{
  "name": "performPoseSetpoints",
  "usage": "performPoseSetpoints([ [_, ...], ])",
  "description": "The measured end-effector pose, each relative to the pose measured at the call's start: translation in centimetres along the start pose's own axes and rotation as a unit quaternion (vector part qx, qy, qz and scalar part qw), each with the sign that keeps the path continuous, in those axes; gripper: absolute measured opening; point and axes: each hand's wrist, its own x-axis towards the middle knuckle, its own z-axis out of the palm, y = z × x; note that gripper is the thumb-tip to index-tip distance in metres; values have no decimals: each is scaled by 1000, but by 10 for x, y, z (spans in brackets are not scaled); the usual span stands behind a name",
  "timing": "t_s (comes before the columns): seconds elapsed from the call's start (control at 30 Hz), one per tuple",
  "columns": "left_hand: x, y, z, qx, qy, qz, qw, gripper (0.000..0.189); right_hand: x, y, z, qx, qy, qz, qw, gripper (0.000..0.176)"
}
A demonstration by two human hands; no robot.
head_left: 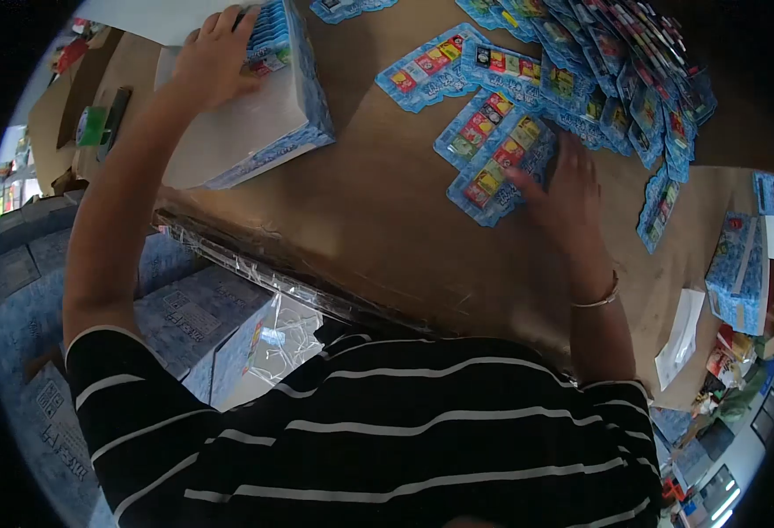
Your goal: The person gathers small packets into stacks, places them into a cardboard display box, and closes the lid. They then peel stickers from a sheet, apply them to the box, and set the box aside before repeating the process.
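Note:
My left hand [211, 63] reaches into an open white-and-blue box [255, 132] at the upper left, beside a row of blue packets [268, 35] standing in it. Its thumb is apart from its fingers, and I see nothing gripped in it. On the brown tabletop, my right hand [567, 194] is at the right edge of a blue card with colourful square pictures [501, 172]. The thumb overlaps that card's edge while the fingers stretch out beyond it. A similar card [475, 132] lies partly beneath it.
A large fanned pile of blue cards [607, 79] covers the upper right of the brown table [361, 229]. One card [658, 211] lies apart. Blue cartons [198, 312] stand below the table's left edge. Another blue box [739, 273] and a white sheet [682, 334] lie right.

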Motion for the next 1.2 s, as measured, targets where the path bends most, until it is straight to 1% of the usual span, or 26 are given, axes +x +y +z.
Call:
performPoseSetpoints([
  [0.03,1,-1,-3,-31,10,19,999,81,-2,-7,7,-54,23,18,998,85],
  [0.07,9,-16,2,-62,19,40,997,77,-2,-13,14,-50,26,21,998,85],
  [0.13,19,-9,-9,-130,34,89,987,68,-3,-23,26,-149,45,8,988,95],
  [0.17,19,20,-7,-172,37,111,978,64,-5,-23,30,-155,39,11,987,95],
  [0.23,5,122,-54,-250,57,148,955,58,0,-19,34,-103,58,-23,993,99],
  [0.27,3,123,-57,-284,66,165,942,56,-4,-16,32,-105,61,-24,992,99],
  [0.33,18,171,19,-202,154,77,964,77,-11,-9,27,-138,52,-18,989,100],
  [0.37,17,175,36,-200,154,80,964,77,-13,-7,22,-136,53,-15,989,100],
  [0.43,10,172,45,-217,184,36,958,73,-17,-3,6,-135,26,71,988,98],
  [0.47,7,171,48,-216,183,40,958,73,-19,0,3,-134,25,75,988,98],
  [0.53,-9,163,25,-229,73,83,967,76,-20,7,-4,-101,-5,59,993,95],
  [0.57,-17,162,26,-228,73,85,967,76,-21,5,-8,-99,-4,60,993,95],
  [0.63,-35,160,29,-202,107,8,973,67,-23,0,-19,-49,-7,58,997,88],
  [0.67,-46,156,30,-202,104,7,974,67,-21,-3,-26,-47,-9,58,997,88],
  [0.73,-65,146,19,-275,85,-29,957,61,-10,-6,-35,-11,-144,218,965,81],
  [0.77,-70,147,13,-275,84,-30,957,61,-10,0,-30,-11,-145,217,965,81],
  [0.83,-76,160,0,-446,46,-25,893,58,-13,16,-13,129,11,89,988,72],
  [0.87,-74,171,-2,-447,48,-27,893,58,-10,19,-5,128,11,86,988,72],
  [0.93,-67,196,-2,-470,95,-2,878,43,-2,21,6,184,82,23,979,63],
  [0.97,-64,203,1,-471,98,-1,877,43,3,20,5,182,84,22,980,63],
  [1.03,-62,213,1,-444,110,45,888,39,9,11,-1,226,18,83,970,56],
  [1.07,-61,213,2,-444,112,48,888,39,10,10,-2,225,21,84,970,56],
  [1.1,-61,209,-2,-470,83,41,878,38,12,9,-3,396,-31,113,911,51],
  [1.13,-61,206,-3,-496,53,35,866,37,14,9,-4,554,-81,138,817,47],
  [1.17,-60,203,3,-496,54,36,866,37,14,11,-3,553,-80,138,817,47],
  [1.2,-57,199,8,-523,67,45,848,42,15,13,-2,644,-102,152,743,43],
])
